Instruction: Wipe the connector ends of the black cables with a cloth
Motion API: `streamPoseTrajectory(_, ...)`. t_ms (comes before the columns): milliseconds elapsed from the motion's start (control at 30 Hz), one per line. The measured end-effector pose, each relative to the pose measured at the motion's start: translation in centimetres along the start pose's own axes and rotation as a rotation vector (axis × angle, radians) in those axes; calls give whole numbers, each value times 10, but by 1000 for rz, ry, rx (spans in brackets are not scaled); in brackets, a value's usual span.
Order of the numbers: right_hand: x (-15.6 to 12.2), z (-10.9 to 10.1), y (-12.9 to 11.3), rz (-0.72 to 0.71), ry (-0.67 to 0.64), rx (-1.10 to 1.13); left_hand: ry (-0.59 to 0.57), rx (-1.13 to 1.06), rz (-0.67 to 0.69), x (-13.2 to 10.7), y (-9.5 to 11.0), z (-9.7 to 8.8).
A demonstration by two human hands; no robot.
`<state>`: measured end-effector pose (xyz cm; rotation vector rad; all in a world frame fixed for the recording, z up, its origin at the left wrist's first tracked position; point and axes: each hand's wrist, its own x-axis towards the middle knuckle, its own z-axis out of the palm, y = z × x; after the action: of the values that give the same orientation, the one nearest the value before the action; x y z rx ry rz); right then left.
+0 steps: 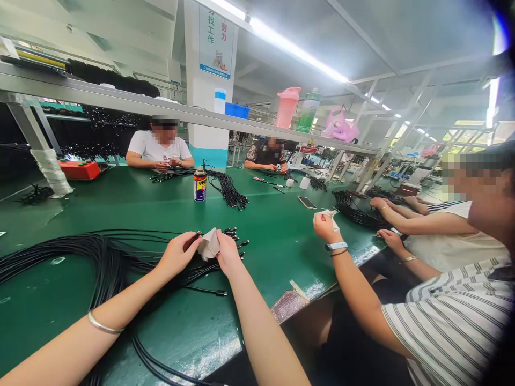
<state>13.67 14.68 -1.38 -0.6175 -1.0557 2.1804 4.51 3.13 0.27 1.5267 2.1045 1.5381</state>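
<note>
My left hand (182,252) grips the end of a black cable (192,241), with its fingers closed around the dark connector. A white cloth (210,244) is pinched in my right hand (228,252), pressed up against the cable end; the connector's tip is hidden in its folds. Below and behind both hands spreads a large bundle of black cables (107,268), looping off to the left. Several of their connector ends (242,244) fan out just right of my hands on the green table.
A spray can (200,185) stands ahead of my hands, near another cable bundle (227,187). A phone (307,202) lies to the right. A co-worker's hand (326,225) holds a cloth at my right. Other people sit across the table (277,241). A metal shelf (249,124) crosses overhead.
</note>
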Motion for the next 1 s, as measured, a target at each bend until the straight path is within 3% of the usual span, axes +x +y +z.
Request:
streamPoseTrajectory(100,-2,0,1,13,-48,-17,-73,169,157,-4,3,3)
streamPoseTrajectory(200,-3,2,2,-2,-56,-14,-191,187,263,-8,2,7)
streamPoseTrajectory(300,-4,3,0,2,-51,9,-224,179,283,-9,1,9)
streamPoseTrajectory(367,-6,3,-1,-2,-132,16,-213,163,263,-9,2,8)
streamPoseTrajectory(433,-7,2,0,-19,-225,4,-201,123,226,-8,4,7)
streamPoseTrajectory(500,-5,0,2,-30,-217,-14,-182,71,173,-7,6,5)
streamPoseTrajectory(633,4,-4,6,-76,-12,-85,-144,-104,-44,-3,2,4)
streamPoseTrajectory(767,7,-9,2,-237,144,-351,-251,-274,-316,1,-6,8)
streamPoseTrajectory(1000,-4,-9,-7,-566,138,-774,-425,-331,-354,0,-9,12)
